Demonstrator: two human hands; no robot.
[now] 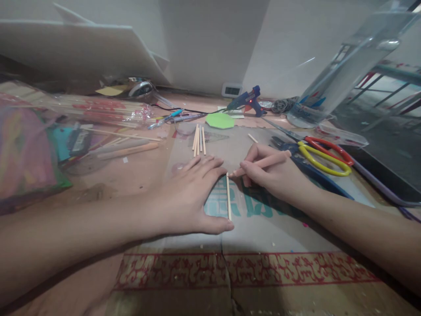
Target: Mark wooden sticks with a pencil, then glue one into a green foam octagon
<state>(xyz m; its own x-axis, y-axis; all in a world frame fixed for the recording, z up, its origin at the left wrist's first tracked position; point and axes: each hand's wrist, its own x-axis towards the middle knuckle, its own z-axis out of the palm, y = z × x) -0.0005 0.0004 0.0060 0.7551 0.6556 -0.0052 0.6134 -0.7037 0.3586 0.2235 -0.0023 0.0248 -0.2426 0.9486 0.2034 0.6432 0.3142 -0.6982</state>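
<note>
A short wooden stick (229,197) lies lengthwise on the cardboard. My left hand (190,193) rests flat with its fingers spread and holds the stick down, the thumb at its near end and the index fingertip beside its far end. In my right hand (266,169) is a slim peach-coloured pen (271,160), pinched between thumb and fingers. The pen's tip touches or nearly touches the stick's far end. Just beyond my left fingers lies a small group of similar sticks (197,140). Another short stick (252,138) lies past my right hand.
A blue glue gun (245,102) with a red light stands at the back, near a green paper octagon (219,120). Scissors (325,156), pliers (315,173), a phone (381,171) and a tall clear container (342,74) are at right. Bagged sticks (98,109) lie left.
</note>
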